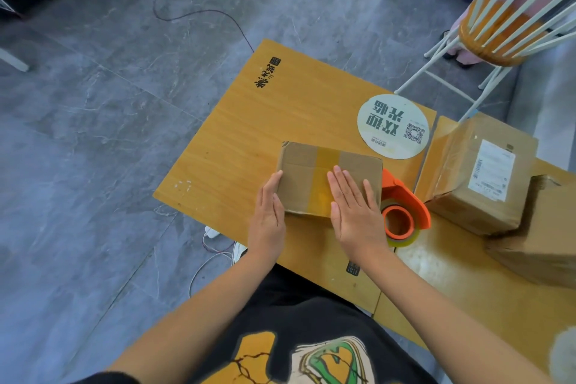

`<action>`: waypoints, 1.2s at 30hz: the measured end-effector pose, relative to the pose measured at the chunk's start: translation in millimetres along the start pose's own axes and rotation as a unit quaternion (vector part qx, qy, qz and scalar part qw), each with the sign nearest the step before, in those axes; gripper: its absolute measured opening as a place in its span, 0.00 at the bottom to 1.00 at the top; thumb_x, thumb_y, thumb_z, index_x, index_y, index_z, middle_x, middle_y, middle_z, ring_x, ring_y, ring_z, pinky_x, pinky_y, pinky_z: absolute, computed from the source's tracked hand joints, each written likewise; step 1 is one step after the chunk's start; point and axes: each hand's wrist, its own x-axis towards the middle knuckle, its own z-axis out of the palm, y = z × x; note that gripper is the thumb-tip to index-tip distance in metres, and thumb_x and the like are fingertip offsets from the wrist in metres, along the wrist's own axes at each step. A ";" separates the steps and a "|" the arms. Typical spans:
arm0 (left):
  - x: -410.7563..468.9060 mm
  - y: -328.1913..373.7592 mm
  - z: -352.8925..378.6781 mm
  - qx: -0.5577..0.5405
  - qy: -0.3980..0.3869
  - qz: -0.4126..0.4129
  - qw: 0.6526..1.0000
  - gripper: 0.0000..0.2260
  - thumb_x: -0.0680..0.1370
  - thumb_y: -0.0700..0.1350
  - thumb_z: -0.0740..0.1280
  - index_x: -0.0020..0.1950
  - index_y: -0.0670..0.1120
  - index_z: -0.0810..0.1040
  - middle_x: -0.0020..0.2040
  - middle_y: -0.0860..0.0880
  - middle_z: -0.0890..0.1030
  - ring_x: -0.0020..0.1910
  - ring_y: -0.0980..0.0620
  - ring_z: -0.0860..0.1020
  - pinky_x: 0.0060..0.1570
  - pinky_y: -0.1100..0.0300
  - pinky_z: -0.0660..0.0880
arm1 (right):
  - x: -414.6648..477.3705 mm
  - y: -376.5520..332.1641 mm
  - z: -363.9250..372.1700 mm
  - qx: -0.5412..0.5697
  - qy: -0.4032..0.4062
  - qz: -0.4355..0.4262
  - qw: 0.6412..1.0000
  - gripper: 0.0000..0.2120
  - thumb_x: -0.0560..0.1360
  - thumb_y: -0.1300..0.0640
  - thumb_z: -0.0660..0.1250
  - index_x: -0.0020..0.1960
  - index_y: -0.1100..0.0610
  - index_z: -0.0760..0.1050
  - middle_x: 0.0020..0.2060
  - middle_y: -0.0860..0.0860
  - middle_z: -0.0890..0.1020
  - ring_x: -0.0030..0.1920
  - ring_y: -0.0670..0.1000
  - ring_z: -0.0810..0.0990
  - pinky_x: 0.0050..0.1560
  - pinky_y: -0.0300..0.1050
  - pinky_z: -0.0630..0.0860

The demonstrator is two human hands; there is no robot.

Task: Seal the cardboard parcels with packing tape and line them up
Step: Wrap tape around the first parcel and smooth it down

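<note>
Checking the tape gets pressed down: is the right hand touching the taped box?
Touching. The head view shows the right hand lying flat, palm down, on the small cardboard box, fingers over its tape strip.

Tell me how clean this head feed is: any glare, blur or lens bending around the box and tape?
Head view: sharp on the small box, both hands and the tape dispenser; soft glare on the table near the right parcels; wide-angle bending curves the table edges and chair; the bottom-right corner is blurred.
</note>
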 end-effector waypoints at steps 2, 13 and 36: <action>1.4 -0.5 -5.1 0.010 -0.008 -0.002 1.000 0.20 0.86 0.42 0.50 0.75 0.58 0.64 0.70 0.60 0.69 0.55 0.66 0.74 0.45 0.67 0.76 | -3.2 6.7 -1.9 -0.002 0.003 0.004 1.000 0.26 0.83 0.51 0.45 0.81 0.54 0.50 0.80 0.48 0.51 0.80 0.46 0.48 0.79 0.55 0.48; 30.5 22.7 -8.0 -0.080 0.009 -0.181 0.980 0.11 0.86 0.51 0.51 0.61 0.51 0.70 0.53 0.52 0.76 0.52 0.54 0.76 0.46 0.60 0.72 | 19.6 -17.5 -7.3 0.023 0.034 0.083 0.996 0.25 0.82 0.46 0.49 0.72 0.58 0.69 0.70 0.54 0.73 0.70 0.56 0.69 0.72 0.53 0.56; 92.0 19.7 -17.4 0.002 -0.035 -0.270 0.962 0.23 0.86 0.54 0.50 0.52 0.40 0.78 0.42 0.43 0.78 0.45 0.41 0.77 0.37 0.55 0.74 | 21.2 46.5 -24.0 0.417 0.058 0.278 0.863 0.21 0.85 0.53 0.54 0.77 0.55 0.62 0.69 0.50 0.69 0.70 0.48 0.64 0.71 0.45 0.61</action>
